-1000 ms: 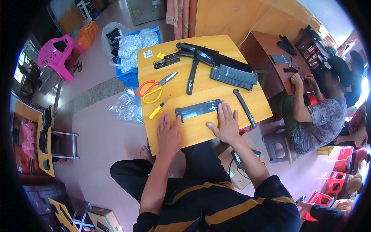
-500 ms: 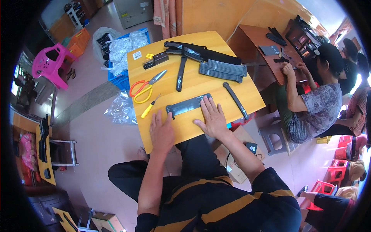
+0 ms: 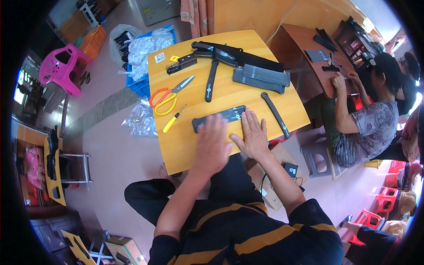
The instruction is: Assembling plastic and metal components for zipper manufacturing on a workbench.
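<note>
A flat, shiny dark packet of straps (image 3: 232, 113) lies across the near part of the yellow tabletop (image 3: 181, 152). My right hand (image 3: 252, 137) rests flat at its right end, fingers stretched out. Over the packet's left half is my left hand (image 3: 211, 143), blurred by motion, its fingers extended with nothing seen in them; I cannot tell if it touches. One loose black strap (image 3: 275, 115) lies to the right. Farther back, a single strap (image 3: 211, 80) points toward me beside a pile of black straps (image 3: 221, 54) and a stack of grey ones (image 3: 260, 78).
On the table's left are scissors (image 3: 172, 95), a yellow-handled screwdriver (image 3: 174, 119) and a brown case (image 3: 187, 62). A blue crate (image 3: 138, 86) with clear bags stands beyond the left edge. Another person (image 3: 362, 115) works at a brown table (image 3: 304, 39) on the right.
My left hand has swept right, from beside the packet's left end to over it. My right hand stays at the packet's right end. The whole view has shifted slightly.
</note>
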The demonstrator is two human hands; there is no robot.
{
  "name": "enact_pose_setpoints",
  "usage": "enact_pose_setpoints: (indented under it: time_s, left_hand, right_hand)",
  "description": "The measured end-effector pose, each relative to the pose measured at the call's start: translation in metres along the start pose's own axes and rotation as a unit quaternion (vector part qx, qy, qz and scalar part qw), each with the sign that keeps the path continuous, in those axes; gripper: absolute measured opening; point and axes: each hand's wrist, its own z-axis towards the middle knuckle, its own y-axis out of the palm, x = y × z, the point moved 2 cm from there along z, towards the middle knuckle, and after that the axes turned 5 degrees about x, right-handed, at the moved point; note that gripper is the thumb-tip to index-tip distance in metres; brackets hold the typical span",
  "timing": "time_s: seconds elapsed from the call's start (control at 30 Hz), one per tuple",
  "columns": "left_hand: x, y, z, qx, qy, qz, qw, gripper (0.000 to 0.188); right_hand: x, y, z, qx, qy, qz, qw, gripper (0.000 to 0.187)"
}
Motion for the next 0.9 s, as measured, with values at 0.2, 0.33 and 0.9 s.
enact_pose_setpoints:
  time_s: [0.2,0.33,0.9]
  left_hand:
    - [-0.011,0.061,0.019,-0.082,0.014,0.009,0.997,0.076]
    - [-0.032,0.049,0.008,-0.076,0.000,-0.018,0.997,0.083]
    - [-0.082,-0.010,-0.064,-0.025,-0.127,-0.033,0.991,0.081]
  right_hand:
    - [0.000,0.004,0.001,-0.023,-0.002,-0.020,1.000,0.097]
    - [-0.005,-0.002,0.003,-0.015,0.010,0.017,1.000,0.096]
    - [0.013,-0.022,0.009,0.036,0.009,0.103,0.994,0.079]
